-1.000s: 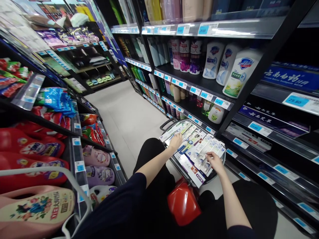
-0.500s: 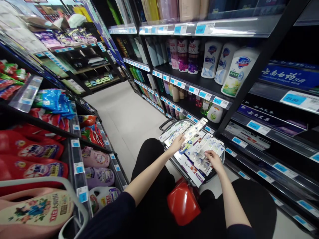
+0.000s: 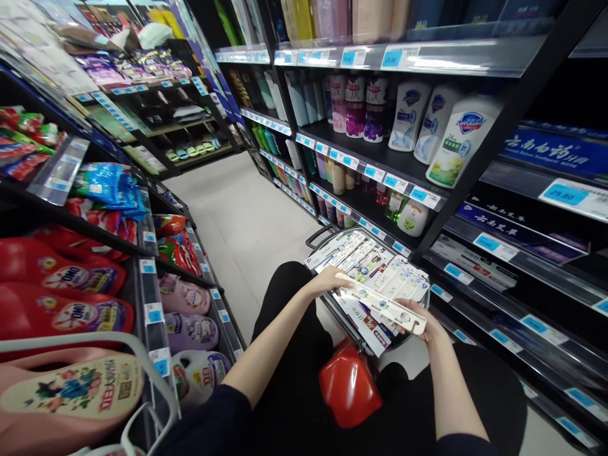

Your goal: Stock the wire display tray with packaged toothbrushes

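Observation:
My left hand (image 3: 325, 282) and my right hand (image 3: 426, 324) hold a long, narrow white package (image 3: 377, 302) with printed figures, one near each end. Its shape resembles a toothbrush blister pack, but I cannot make out the contents. It slants down to the right above a dark basket (image 3: 342, 324). Several flat printed boxes and packs (image 3: 369, 334) fill the basket, with more narrow packs (image 3: 350, 253) at its far side. Both hands have their fingers closed on the package ends; some fingers are hidden beneath it.
A glossy red object (image 3: 350, 383) is between my legs. Shelves with white body-wash bottles (image 3: 463, 140) and toothpaste boxes (image 3: 479, 266) rise close on the right. Red detergent bottles (image 3: 71, 320) stand on the left shelf. A grey-white floor aisle (image 3: 232, 209) runs ahead.
The narrow package has swung from pointing up and right to slanting down and right. My right hand has moved from the packs in the basket to the package's right end.

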`<state>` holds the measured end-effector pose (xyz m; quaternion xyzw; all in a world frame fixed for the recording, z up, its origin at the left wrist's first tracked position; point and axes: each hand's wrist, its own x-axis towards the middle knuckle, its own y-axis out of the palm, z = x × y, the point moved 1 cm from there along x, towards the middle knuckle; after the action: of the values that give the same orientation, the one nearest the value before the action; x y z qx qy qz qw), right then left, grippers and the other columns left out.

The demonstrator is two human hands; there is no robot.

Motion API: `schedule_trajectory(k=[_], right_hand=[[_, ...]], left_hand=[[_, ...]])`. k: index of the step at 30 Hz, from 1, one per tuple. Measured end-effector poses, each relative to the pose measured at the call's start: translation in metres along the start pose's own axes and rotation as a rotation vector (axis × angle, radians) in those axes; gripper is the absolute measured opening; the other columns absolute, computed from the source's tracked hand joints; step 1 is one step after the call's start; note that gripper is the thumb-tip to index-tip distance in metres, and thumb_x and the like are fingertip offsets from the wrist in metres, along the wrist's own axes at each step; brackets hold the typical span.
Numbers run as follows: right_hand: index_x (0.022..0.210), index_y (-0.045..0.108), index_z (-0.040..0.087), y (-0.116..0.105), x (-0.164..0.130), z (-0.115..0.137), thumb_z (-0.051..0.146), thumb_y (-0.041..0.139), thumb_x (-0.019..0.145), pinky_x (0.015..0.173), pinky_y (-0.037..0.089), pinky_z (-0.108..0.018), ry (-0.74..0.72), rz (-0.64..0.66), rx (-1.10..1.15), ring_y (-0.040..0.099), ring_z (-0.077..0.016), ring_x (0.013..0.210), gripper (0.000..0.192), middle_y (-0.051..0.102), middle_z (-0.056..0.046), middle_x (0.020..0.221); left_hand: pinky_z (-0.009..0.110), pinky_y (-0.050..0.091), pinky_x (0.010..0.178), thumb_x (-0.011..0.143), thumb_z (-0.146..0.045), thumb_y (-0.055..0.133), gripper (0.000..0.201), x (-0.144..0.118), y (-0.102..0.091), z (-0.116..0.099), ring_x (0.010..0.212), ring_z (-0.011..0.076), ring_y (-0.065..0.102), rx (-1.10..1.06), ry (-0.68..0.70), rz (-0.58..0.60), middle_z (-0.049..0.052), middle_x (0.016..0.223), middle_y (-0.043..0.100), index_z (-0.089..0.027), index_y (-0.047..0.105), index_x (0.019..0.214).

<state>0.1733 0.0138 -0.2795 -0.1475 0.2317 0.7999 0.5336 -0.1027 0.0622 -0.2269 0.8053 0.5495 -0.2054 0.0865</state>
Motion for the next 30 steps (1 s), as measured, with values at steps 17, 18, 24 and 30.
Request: schedule_trajectory(k=[17,18,24,30], right_hand=[[0.119,0.052,0.012,0.07,0.028,-0.023,0.043,0.039,0.086,0.084,0.044,-0.031,-0.341,-0.356,-0.688,0.061,-0.0205,0.086,0.047,0.063,-0.012,0.094],[0.121,0.051,0.013,0.07,0.028,-0.022,0.043,0.037,0.087,0.088,0.043,-0.031,-0.331,-0.34,-0.729,0.06,-0.0206,0.094,0.047,0.062,-0.012,0.103],[0.114,0.058,0.017,0.049,0.036,-0.016,0.043,0.038,0.09,0.096,0.041,-0.03,-0.234,-0.365,-0.801,0.059,-0.018,0.103,0.04,0.061,-0.008,0.114],[0.107,0.061,0.018,0.037,0.036,-0.016,0.043,0.039,0.09,0.086,0.044,-0.026,-0.194,-0.398,-0.794,0.062,-0.0156,0.09,0.037,0.064,-0.005,0.104]], left_hand=[[0.033,0.045,0.091,0.086,-0.03,0.044,0.041,0.018,0.089,-0.003,0.106,0.0249,0.058,0.843,0.052,-0.32,0.018,0.118,0.054,-0.009,0.046,0.121],[0.032,0.046,0.089,0.087,-0.031,0.044,0.04,0.024,0.083,-0.004,0.104,0.024,0.059,0.92,0.049,-0.321,0.017,0.117,0.055,-0.009,0.046,0.12],[0.031,0.051,0.083,0.085,-0.026,0.049,0.036,0.073,0.051,-0.009,0.097,0.0248,0.063,1.295,0.044,-0.267,0.018,0.11,0.059,-0.005,0.054,0.114],[0.032,0.053,0.082,0.083,-0.022,0.055,0.033,0.113,0.056,-0.001,0.096,0.0253,0.064,1.387,0.057,-0.214,0.022,0.109,0.06,-0.003,0.061,0.11]])
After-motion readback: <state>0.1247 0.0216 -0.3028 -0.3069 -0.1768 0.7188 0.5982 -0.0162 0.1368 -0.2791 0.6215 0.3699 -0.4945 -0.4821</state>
